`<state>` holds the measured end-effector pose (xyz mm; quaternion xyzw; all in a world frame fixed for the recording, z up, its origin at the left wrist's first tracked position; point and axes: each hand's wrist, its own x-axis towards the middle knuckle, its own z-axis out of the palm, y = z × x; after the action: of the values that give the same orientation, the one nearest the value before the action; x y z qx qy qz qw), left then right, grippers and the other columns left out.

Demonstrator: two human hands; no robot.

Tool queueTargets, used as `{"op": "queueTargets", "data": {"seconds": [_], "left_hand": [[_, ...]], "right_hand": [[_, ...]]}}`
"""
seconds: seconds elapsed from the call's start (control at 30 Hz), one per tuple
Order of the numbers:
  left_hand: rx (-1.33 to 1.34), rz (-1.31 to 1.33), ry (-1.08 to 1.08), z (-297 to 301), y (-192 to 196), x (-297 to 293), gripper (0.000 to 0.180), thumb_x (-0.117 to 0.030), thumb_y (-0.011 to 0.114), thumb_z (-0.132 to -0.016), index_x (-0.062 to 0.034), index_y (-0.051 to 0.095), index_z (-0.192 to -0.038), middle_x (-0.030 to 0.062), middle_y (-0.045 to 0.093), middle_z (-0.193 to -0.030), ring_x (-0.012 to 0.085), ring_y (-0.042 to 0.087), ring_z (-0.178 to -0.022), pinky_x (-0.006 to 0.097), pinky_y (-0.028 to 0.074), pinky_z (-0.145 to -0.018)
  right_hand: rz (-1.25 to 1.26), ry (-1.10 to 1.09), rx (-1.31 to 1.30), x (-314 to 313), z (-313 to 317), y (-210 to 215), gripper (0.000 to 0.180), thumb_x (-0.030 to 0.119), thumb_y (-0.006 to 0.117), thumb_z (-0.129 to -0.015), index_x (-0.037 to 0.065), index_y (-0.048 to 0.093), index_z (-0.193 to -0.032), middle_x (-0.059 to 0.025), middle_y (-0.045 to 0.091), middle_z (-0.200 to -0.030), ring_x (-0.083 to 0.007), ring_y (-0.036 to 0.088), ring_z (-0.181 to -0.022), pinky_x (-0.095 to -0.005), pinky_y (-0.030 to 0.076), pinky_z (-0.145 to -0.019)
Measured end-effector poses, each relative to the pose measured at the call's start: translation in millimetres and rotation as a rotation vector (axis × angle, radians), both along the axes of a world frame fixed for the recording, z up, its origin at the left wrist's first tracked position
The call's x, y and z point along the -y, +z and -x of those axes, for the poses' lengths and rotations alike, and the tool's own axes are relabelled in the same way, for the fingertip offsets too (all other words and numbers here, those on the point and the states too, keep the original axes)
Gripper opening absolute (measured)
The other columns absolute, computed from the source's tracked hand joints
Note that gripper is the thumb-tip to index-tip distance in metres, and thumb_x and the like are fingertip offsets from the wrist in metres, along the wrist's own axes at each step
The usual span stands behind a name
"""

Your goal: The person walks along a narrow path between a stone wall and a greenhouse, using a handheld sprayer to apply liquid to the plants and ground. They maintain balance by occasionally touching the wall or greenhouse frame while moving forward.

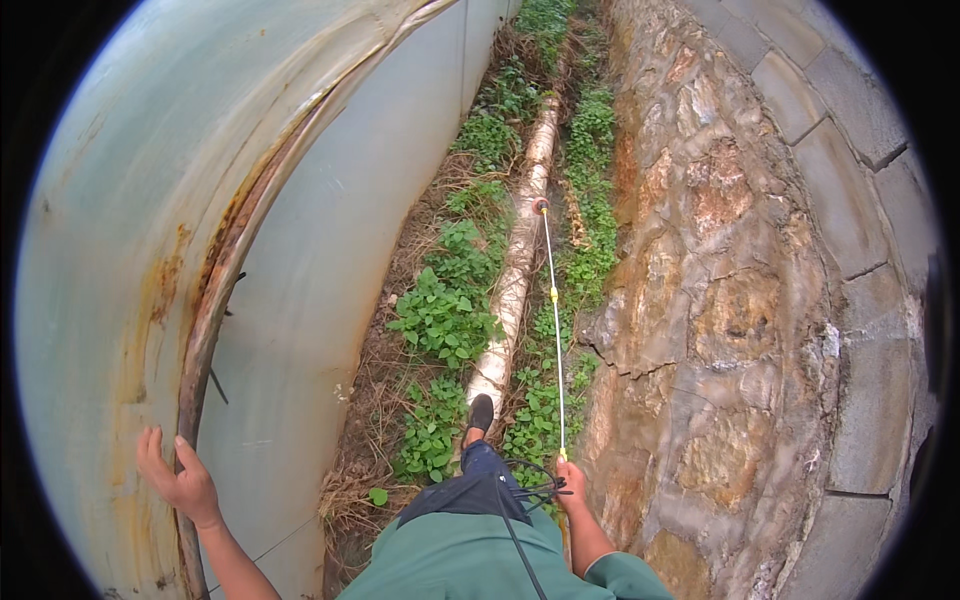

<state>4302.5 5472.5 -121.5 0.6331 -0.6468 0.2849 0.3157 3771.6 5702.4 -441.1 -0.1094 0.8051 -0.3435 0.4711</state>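
My right hand (571,488) is closed round the lower end of a long, thin spray wand (558,350). The wand is white with yellow joints, and its far end carries a small reddish nozzle (541,206) above the ground by a pale log-like pole. Next to that hand a thin black hose (535,483) loops and trails down over my green top. At the left my left hand (182,478) is raised with fingers apart, against or very near the rusty edge (200,340) of a pale, curved wall; whether it presses on it is hard to tell.
A long pale pole (515,290) lies along the narrow strip, with my dark shoe (481,413) on its near end. Leafy green plants (440,315) and dry stalks (370,440) flank it. Pale sheeting (310,280) borders the left, a rough stone wall (720,320) topped with grey blocks (865,380) the right.
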Motion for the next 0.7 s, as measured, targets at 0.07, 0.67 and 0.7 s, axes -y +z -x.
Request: {"op": "queueTargets", "data": {"seconds": [0.07,0.67,0.7], "left_hand": [[-0.014,-0.005,0.033,-19,-4,-34,0.030,-0.004,0.063,-0.088,0.0025,0.058,-0.117,0.0199,0.056,-0.125,0.0362,0.053,-0.116,0.046,0.042,-0.099],[0.007,-0.118,0.116,-105,-26,-130,0.017,-0.008,0.067,-0.085,-0.0036,0.064,-0.101,0.0110,0.064,-0.094,0.0306,0.058,-0.086,0.040,0.042,-0.080],[0.005,-0.104,0.108,-106,-25,-130,0.016,-0.008,0.067,-0.084,-0.0036,0.064,-0.099,0.0110,0.064,-0.093,0.0306,0.058,-0.086,0.040,0.042,-0.079]], "right_hand": [[0.077,0.028,-0.043,15,-11,-1,0.049,0.047,0.052,-0.099,0.007,0.047,-0.072,-0.0046,0.050,-0.053,-0.0136,0.048,-0.038,-0.0304,0.038,-0.038],[-0.048,0.360,-0.300,-32,-74,15,0.046,0.046,0.053,-0.097,0.004,0.055,-0.078,-0.0068,0.053,-0.057,-0.0172,0.051,-0.048,-0.0342,0.039,-0.047],[0.002,0.376,-0.360,-16,-77,11,0.048,0.047,0.053,-0.097,0.002,0.056,-0.079,-0.0081,0.055,-0.059,-0.0181,0.053,-0.053,-0.0357,0.041,-0.052]]}}
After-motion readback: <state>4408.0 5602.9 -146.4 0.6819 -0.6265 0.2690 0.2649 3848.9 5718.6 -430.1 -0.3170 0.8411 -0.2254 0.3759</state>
